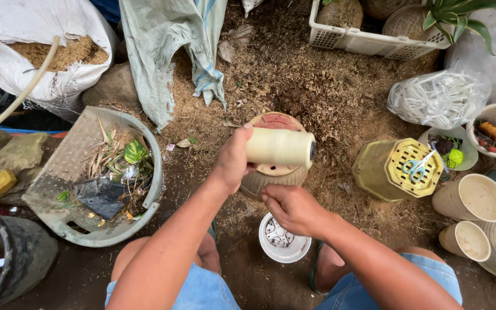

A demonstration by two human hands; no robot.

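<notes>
1. While the left hand (pixel 233 158) grips a cream cylindrical spool of twine (pixel 279 147) sideways, the right hand (pixel 291 208) pinches closed just below, apparently drawing thread.
2. Under both sits a brown ribbed plastic pot (pixel 271 175); nearer, a small white round pot (pixel 284 241).
3. Right, an overturned olive slotted pot (pixel 397 169) carries blue-handled scissors (pixel 414 167).
4. Left, a grey basket (pixel 64 172) holds leaf scraps.
</notes>
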